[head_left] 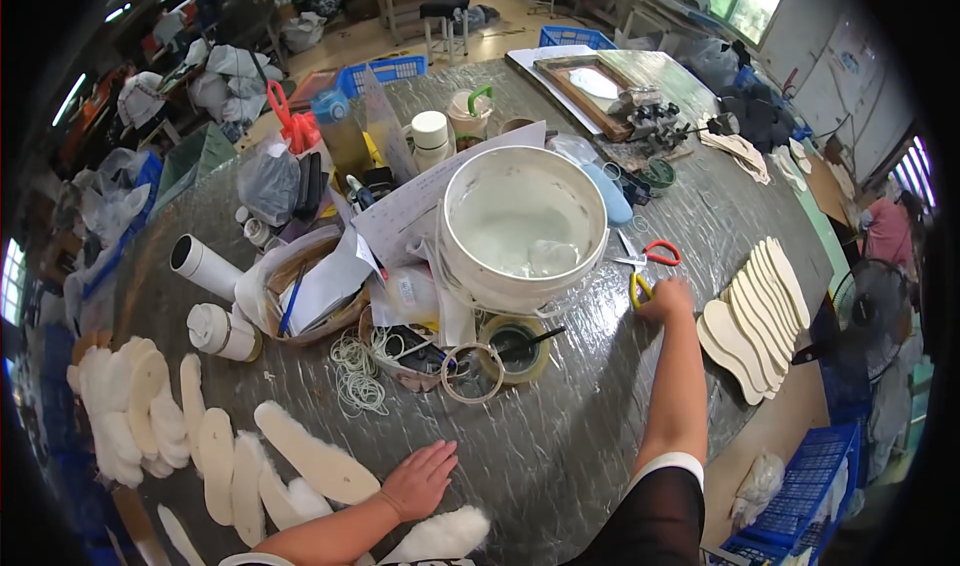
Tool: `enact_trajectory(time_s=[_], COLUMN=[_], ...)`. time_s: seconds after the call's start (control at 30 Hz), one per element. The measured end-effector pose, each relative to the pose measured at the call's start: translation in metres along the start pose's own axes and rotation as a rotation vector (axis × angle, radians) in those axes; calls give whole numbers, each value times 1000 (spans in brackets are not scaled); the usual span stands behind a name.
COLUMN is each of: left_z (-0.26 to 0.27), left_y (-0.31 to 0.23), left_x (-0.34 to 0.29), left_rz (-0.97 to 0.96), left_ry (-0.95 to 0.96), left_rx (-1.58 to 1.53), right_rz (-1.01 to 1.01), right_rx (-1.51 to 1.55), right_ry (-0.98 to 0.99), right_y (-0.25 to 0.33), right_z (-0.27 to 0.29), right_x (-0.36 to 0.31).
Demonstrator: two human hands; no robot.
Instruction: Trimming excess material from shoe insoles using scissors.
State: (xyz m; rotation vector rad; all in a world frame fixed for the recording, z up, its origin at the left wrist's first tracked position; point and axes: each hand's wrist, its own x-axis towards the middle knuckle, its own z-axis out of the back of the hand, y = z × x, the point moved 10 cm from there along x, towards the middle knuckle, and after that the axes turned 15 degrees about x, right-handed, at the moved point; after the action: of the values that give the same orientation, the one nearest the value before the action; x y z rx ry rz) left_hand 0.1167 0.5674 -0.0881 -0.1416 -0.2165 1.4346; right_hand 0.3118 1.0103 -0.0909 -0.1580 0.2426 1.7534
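My right hand reaches across the table at right, its fingers curled at the yellow loop of a pair of scissors. The scissors lie spread, with a red loop and metal blades beyond the hand; the fingertips are partly hidden. My left hand rests on the tabletop with its fingers stretched out, holding nothing. Beside it are a cream fleecy insole and a white fluffy one near my forearm. More insoles lie left. A fanned row of cream insoles lies right of my right forearm.
A large white bucket stands mid-table, with tape rolls and tangled string before it. Left of it are a paper-filled container, white cups and a bottle. A wooden frame lies at the back. Blue crates stand at lower right.
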Motion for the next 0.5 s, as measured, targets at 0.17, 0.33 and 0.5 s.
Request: enact_trajectory(time_s=[0.17, 0.33, 0.5], left_z=[-4, -9, -6], left_y=[2, 0, 3], left_x=[-3, -8, -12], left_rz=[-6, 26, 42], left_ry=[-15, -6, -67], left_rx=[11, 17, -18], right_rz=[32, -232, -312], right_rx=[162, 1286, 2144], right_ry=[215, 220, 304], right_y=[-15, -55, -11], right_z=[-46, -108, -95], right_x=[-60, -155, -284])
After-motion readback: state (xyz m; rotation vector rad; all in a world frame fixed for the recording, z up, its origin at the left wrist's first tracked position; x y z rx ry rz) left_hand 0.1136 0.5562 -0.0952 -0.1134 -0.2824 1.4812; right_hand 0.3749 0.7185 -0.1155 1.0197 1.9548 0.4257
